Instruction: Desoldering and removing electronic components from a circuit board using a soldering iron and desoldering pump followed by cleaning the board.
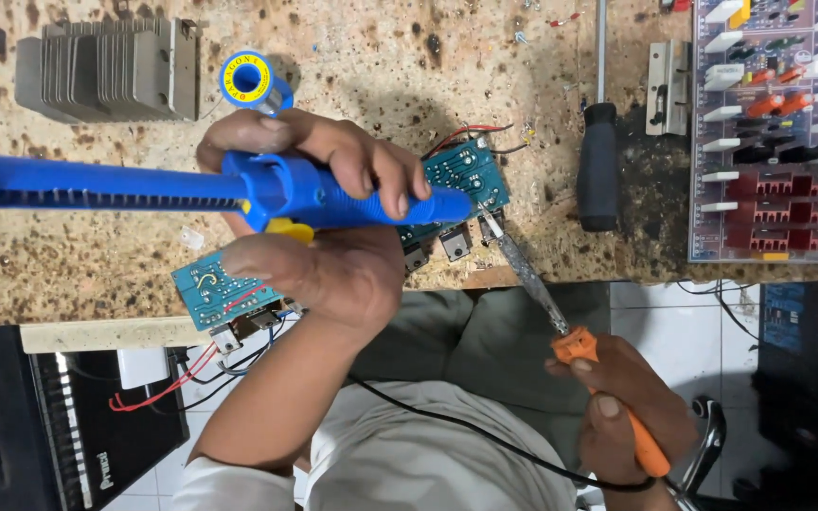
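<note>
My left hand (pixel 338 270) is shut around a blue desoldering pump (pixel 144 185), which lies level across the view with its nozzle on a small blue-green circuit board (pixel 466 168). My right hand (pixel 631 407) grips the orange handle of a soldering iron (pixel 532 279). The iron's metal tip rests on the same board's near edge, beside the pump's nozzle. A second blue-green board (pixel 205 289) with red and black wires lies at the table edge, partly under my left wrist.
On the speckled worktop (pixel 381 57) sit a grey finned heat sink (pixel 111 71), a blue and yellow solder spool (pixel 248 80), a black-handled screwdriver (pixel 598 166), a metal bracket (pixel 666 87) and a large board (pixel 773 123) of white, red and black parts. A black device (pixel 49 416) stands below the table edge.
</note>
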